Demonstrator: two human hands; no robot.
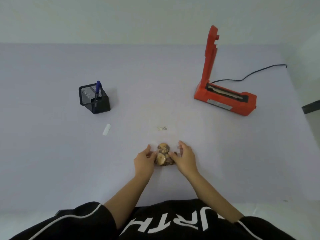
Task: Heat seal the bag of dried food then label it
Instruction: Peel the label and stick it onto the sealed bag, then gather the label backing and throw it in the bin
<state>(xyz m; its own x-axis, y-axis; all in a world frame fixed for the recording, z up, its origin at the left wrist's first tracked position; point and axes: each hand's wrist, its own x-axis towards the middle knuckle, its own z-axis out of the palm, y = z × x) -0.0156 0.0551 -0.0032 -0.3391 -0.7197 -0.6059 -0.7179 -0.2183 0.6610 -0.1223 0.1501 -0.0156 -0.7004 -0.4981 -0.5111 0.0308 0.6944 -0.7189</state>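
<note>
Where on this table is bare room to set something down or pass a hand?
Widest bare patch: the far table between pen holder and heat sealer. Also bare: the near-left corner below the white label. Crowded: the centre, where left hand and right hand hold the bag of dried food; cord behind the sealer.

Lilac table (52,153) carries black mesh holder (103,106) left of ctr; pale wall (121,18) behind; dark strip (311,107) at rt edge.
</note>
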